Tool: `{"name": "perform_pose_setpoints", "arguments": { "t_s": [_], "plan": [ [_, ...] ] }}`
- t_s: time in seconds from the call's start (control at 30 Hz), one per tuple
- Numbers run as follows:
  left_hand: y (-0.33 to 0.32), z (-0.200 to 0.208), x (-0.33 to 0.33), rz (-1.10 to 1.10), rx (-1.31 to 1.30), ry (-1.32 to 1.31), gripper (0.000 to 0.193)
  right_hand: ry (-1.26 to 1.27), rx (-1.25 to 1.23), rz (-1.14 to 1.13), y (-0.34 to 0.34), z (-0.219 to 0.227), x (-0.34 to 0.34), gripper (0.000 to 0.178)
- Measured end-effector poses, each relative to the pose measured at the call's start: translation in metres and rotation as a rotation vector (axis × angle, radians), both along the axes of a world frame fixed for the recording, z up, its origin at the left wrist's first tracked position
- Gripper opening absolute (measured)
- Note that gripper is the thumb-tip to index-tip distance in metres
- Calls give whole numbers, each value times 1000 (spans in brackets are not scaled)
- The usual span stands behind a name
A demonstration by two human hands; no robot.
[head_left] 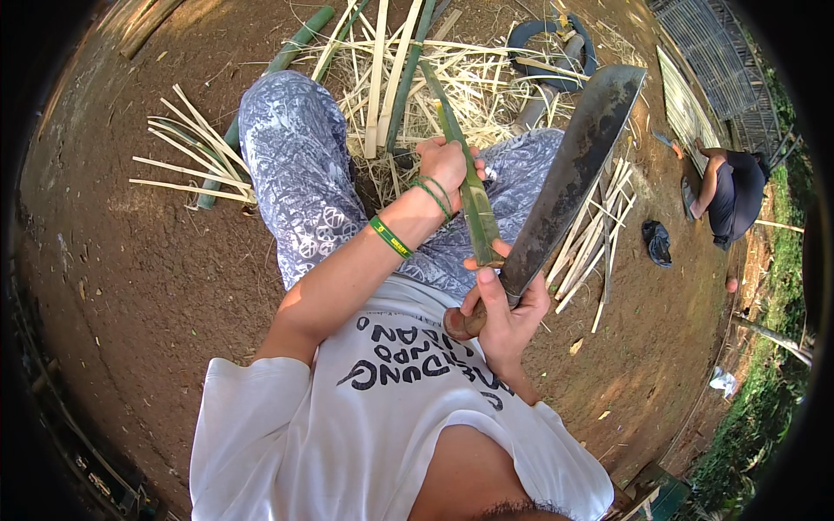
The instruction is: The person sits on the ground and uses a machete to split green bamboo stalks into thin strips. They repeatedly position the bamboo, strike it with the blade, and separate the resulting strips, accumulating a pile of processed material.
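My left hand (441,165), with green bands on its wrist, is closed round the upper part of a split green bamboo piece (478,213). The bamboo slants over my lap, its cut near end toward my body. My right hand (511,326) grips the wooden handle of a machete (578,161). Its broad dark blade points away and to the right, just right of the bamboo and apart from most of it. The thumb and a finger of my right hand also touch the bamboo's near end. Part of the handle is hidden by my fingers.
Pale bamboo strips and shavings (473,78) cover the ground ahead. More strips lie left (195,143) and right (599,230). A green bamboo pole (300,39) runs past my left knee. A black ring (526,39) lies far right; a person (734,195) crouches beyond a black bag (657,243).
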State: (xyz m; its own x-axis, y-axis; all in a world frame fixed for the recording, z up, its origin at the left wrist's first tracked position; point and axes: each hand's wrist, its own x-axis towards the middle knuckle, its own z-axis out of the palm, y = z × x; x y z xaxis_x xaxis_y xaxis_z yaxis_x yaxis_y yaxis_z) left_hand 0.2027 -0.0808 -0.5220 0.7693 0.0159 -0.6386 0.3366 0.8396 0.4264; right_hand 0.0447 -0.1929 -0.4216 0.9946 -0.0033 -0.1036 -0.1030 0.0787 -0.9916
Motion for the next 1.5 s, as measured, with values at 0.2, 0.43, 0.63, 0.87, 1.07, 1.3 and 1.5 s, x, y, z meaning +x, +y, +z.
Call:
{"name": "perform_pose_setpoints", "arguments": {
  "t_s": [0.2,0.43,0.63,0.87,1.07,1.3,1.5],
  "plan": [
    [1,1,0,6,-9,-7,27,-22,2,12,-1,-2,0,33],
    [-2,8,-1,3,39,-2,13,-24,-23,-26,0,-1,2,33],
    [0,4,0,-5,20,-26,26,-12,-37,-42,2,2,2,33],
    [-3,12,-1,17,81,15,13,-17,-56,-72,5,0,1,33],
    [-3,10,-1,0,61,-10,14,-28,-34,-82,4,-2,1,31],
    [-3,4,0,1,47,-26,16,-38,-25,-81,5,-1,2,31],
    [-1,-2,0,-5,-17,-51,27,8,-35,-73,5,2,1,37]
  ]
}}
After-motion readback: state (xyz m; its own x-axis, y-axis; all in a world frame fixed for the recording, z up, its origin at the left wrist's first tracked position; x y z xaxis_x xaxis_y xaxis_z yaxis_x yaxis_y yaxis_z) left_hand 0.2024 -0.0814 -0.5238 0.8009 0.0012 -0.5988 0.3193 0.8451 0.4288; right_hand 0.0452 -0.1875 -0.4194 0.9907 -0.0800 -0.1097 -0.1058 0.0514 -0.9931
